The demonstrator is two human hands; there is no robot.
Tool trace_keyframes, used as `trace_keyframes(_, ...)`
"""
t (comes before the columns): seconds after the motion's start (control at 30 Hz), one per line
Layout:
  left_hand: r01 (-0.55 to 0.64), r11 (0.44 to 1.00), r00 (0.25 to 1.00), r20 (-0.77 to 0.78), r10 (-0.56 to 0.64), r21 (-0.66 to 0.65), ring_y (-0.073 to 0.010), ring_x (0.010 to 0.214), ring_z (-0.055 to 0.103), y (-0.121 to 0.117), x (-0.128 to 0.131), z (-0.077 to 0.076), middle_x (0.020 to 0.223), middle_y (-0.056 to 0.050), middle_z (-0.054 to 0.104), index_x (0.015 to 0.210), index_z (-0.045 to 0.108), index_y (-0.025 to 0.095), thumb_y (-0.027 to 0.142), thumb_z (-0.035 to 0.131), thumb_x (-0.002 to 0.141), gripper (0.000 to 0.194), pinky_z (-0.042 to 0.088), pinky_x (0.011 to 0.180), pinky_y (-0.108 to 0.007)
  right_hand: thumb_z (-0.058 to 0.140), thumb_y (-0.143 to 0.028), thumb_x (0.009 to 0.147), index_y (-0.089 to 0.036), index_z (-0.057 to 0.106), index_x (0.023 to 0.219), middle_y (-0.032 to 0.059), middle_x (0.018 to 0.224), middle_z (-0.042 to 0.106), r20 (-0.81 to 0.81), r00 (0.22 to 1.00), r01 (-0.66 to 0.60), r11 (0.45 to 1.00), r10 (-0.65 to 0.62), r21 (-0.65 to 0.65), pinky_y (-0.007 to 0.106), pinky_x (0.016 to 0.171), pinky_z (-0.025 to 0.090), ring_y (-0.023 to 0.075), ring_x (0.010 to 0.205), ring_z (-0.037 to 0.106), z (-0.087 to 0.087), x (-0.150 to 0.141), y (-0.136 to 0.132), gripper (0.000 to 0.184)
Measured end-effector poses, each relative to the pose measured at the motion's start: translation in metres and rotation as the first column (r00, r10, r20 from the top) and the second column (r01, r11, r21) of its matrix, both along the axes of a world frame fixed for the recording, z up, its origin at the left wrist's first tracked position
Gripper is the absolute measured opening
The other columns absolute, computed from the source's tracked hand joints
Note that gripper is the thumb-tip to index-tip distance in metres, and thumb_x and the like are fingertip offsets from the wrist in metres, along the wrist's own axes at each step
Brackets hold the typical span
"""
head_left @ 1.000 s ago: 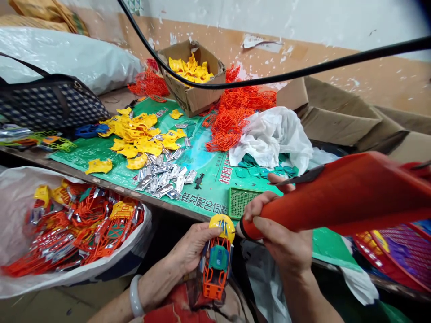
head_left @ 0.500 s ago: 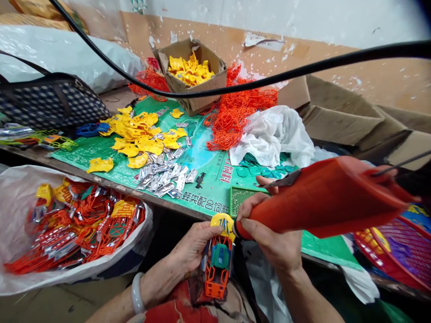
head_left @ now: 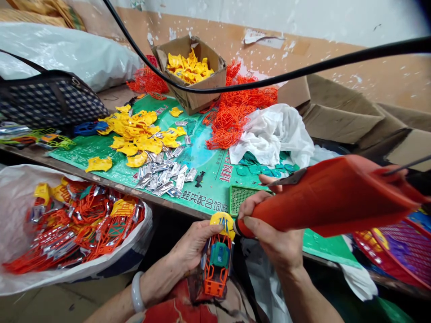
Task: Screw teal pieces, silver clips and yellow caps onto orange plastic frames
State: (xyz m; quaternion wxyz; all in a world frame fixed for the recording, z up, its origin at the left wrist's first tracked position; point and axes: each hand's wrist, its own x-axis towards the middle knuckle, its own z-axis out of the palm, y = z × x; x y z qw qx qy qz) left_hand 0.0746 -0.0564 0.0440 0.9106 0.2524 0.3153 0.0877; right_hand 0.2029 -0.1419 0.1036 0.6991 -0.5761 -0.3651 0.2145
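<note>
Toy car (head_left: 219,255): held off the table (head_left: 117,92), just outside the middle of the near edge and over the person's lap, its yellow front toward the table.
Left hand (head_left: 191,244): closed on the car's left side, thumb on the yellow front.
Right hand (head_left: 281,244): wrapped around a red tool (head_left: 323,197), whose nose is at the right side of the yellow front; whether it presses in, I cannot tell.
Near edge: a green basket (head_left: 233,202) sits there, just beyond the car; below the left part gapes a white sack (head_left: 15,190) of orange, yellow and silver pieces.
Working room: between silver parts (head_left: 164,175) and the basket, the green sheet (head_left: 208,179) shows, with one small black piece (head_left: 200,178) on it.
Back edge: a cardboard box (head_left: 198,102) of yellow parts, orange frames (head_left: 229,119) heaped beside it.
Overhead: a black cable (head_left: 262,83) sags across the table.
Sheet lettering: dark characters by the near edge read 蛙类配合饲料, the last partly cut off; red ones beside them I can't make out.
Car markings: blue on yellow, too small to read.
</note>
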Motion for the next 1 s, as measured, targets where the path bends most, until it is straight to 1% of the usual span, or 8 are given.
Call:
trace_keyframes(0.2,0.027,1.000,1.000,-0.015,-0.026,0.014,-0.0137,0.060,0.058,0.000,-0.001,-0.003,0.075,-0.005,0.068,0.082,0.070,0.010,0.026,0.079,0.065,0.025,0.045,0.057,-0.025,0.070,-0.017,0.071,-0.022,0.062,0.082,-0.0010,0.073,0.061,0.013,1.000,0.000,1.000,0.000,0.012,0.036,0.066,0.053,0.0165,0.066,0.060,0.000,-0.002,0.000,0.015)
trace_keyframes(0.5,0.053,0.999,0.997,-0.051,-0.054,-0.011,-0.0131,0.057,0.058,0.003,-0.002,-0.017,0.065,-0.004,0.066,0.078,0.070,0.008,0.023,0.078,0.066,0.021,0.047,0.057,-0.025,0.068,-0.010,0.068,-0.026,0.055,0.113,-0.0021,0.076,0.064,0.051,0.999,0.010,0.999,-0.012,0.031,0.035,0.065,0.053,0.0170,0.065,0.062,-0.002,-0.005,0.003,0.050)
trace_keyframes(0.6,0.055,0.998,0.997,-0.055,-0.055,-0.004,-0.0133,0.056,0.058,0.004,-0.002,-0.017,0.065,-0.004,0.066,0.078,0.069,0.009,0.023,0.077,0.067,0.019,0.047,0.056,-0.026,0.069,-0.011,0.068,-0.026,0.054,0.114,-0.0023,0.075,0.063,0.052,0.999,0.012,1.000,-0.014,0.026,0.034,0.064,0.053,0.0169,0.065,0.062,-0.004,-0.007,0.004,0.051)
trace_keyframes(0.7,0.049,0.999,0.998,-0.039,-0.048,0.022,-0.0138,0.056,0.059,0.007,-0.003,-0.015,0.065,-0.004,0.067,0.080,0.070,0.010,0.023,0.077,0.068,0.019,0.048,0.055,-0.026,0.070,-0.014,0.069,-0.024,0.055,0.108,-0.0032,0.073,0.062,0.024,1.000,0.005,1.000,-0.006,0.029,0.035,0.064,0.053,0.0163,0.063,0.061,-0.002,-0.006,0.004,0.044)
trace_keyframes(0.77,0.053,0.998,0.998,-0.021,-0.053,0.044,-0.0136,0.056,0.060,0.010,-0.005,-0.014,0.068,-0.004,0.068,0.084,0.071,0.010,0.022,0.077,0.068,0.021,0.049,0.056,-0.025,0.070,-0.016,0.069,-0.024,0.056,0.104,-0.0041,0.072,0.061,-0.004,0.999,0.049,0.997,-0.049,0.059,0.036,0.066,0.053,0.0156,0.063,0.061,0.002,0.000,0.004,0.039)
trace_keyframes(0.83,0.086,0.994,0.996,-0.044,-0.084,0.069,-0.0136,0.057,0.061,0.012,-0.006,-0.013,0.072,-0.007,0.071,0.085,0.072,0.008,0.023,0.078,0.068,0.023,0.050,0.056,-0.025,0.070,-0.017,0.069,-0.023,0.057,0.099,-0.0046,0.072,0.061,-0.015,0.989,0.151,0.982,-0.150,0.115,0.037,0.067,0.052,0.0151,0.062,0.060,0.006,0.011,0.006,0.034)
trace_keyframes(0.93,0.145,0.985,0.983,-0.127,-0.133,0.091,-0.0140,0.058,0.064,0.014,-0.008,-0.013,0.074,-0.010,0.073,0.084,0.073,0.006,0.028,0.078,0.070,0.026,0.051,0.056,-0.023,0.072,-0.016,0.066,-0.020,0.061,0.081,-0.0034,0.068,0.062,0.011,0.947,0.313,0.929,-0.321,0.197,0.036,0.065,0.051,0.0148,0.060,0.059,0.010,0.034,0.012,0.019)
trace_keyframes(1.0,0.155,0.982,0.978,-0.158,-0.137,0.109,-0.0130,0.055,0.063,0.014,-0.008,-0.013,0.073,-0.009,0.073,0.086,0.073,0.007,0.031,0.079,0.070,0.029,0.051,0.053,-0.021,0.073,-0.016,0.063,-0.019,0.062,0.071,-0.0021,0.066,0.062,0.021,0.923,0.372,0.903,-0.385,0.216,0.035,0.061,0.049,0.0146,0.058,0.058,0.008,0.049,0.016,0.014)
